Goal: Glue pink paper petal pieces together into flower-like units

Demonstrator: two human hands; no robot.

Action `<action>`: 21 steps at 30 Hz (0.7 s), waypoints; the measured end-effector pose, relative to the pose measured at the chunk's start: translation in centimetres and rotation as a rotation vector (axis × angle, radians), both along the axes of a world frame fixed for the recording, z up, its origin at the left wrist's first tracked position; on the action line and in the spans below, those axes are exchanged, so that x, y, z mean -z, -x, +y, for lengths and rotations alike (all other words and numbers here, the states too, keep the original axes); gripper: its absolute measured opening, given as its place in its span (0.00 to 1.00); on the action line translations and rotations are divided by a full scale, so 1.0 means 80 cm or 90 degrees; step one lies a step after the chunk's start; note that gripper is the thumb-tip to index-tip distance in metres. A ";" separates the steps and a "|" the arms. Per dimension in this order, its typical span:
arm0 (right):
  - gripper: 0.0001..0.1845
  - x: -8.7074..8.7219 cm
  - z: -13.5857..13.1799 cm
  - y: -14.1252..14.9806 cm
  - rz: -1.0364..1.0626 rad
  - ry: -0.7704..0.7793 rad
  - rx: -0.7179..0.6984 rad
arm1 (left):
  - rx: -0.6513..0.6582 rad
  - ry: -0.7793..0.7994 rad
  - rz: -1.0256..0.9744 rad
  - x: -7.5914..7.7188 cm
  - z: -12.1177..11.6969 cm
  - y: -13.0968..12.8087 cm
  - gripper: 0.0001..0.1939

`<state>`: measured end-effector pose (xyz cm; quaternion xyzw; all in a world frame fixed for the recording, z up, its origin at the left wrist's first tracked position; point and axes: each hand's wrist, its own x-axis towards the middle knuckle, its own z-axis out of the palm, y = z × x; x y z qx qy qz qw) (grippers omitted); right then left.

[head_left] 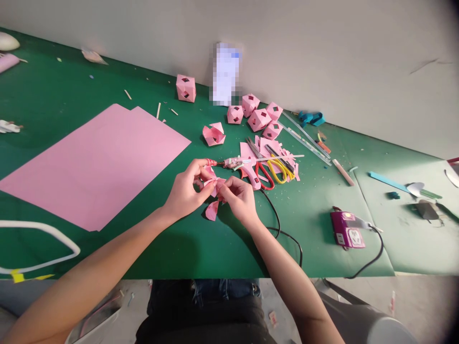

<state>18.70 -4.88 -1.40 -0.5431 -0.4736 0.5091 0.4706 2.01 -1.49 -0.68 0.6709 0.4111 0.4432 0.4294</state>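
Between my two hands is a folded pink paper piece (212, 210), its lower flap hanging free. My left hand (186, 191) pinches it from the left, with a red-and-white wrap on one finger. From the right, my right hand (239, 198) grips it with thumb and fingers; the fingertips partly hide the paper. Just beyond my fingers lies a pink hot glue gun (247, 167), a glue stick poking out its back. Red-handled scissors (264, 177) and yellow-handled scissors (278, 169) rest beside it on pink paper scraps. A partly formed pink paper shape (214, 134) sits farther back.
Large pink paper sheets (107, 162) cover the left of the green table (161, 253). Several finished pink paper shapes (258, 119) stand near the wall, by a blurred phone (225, 74). Clear strips (304, 136) lie right of them. A purple power socket (347, 229) with a cable is at right.
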 end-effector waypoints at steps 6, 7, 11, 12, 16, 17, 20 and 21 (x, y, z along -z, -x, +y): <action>0.26 0.000 -0.001 -0.005 -0.060 -0.048 -0.023 | -0.009 0.080 -0.026 -0.003 0.004 0.003 0.20; 0.27 0.000 -0.001 -0.007 -0.062 -0.055 -0.027 | -0.008 0.096 -0.033 -0.004 0.004 0.003 0.21; 0.27 0.004 0.000 -0.010 -0.075 -0.074 -0.013 | -0.010 0.129 -0.046 -0.006 0.005 0.002 0.21; 0.26 0.005 0.000 -0.010 -0.083 -0.077 0.001 | -0.008 0.135 -0.050 -0.007 0.004 0.002 0.21; 0.19 0.006 0.001 -0.012 -0.116 -0.101 0.060 | 0.008 0.163 -0.047 -0.008 0.005 0.002 0.21; 0.18 0.005 0.001 -0.012 -0.138 -0.120 0.071 | 0.014 0.167 -0.041 -0.007 0.005 0.002 0.21; 0.13 0.000 0.000 -0.013 -0.255 -0.219 0.063 | 0.045 0.155 -0.022 -0.004 0.006 0.003 0.22; 0.12 -0.001 -0.001 -0.013 -0.296 -0.256 0.047 | 0.057 0.146 -0.015 -0.002 0.006 0.003 0.22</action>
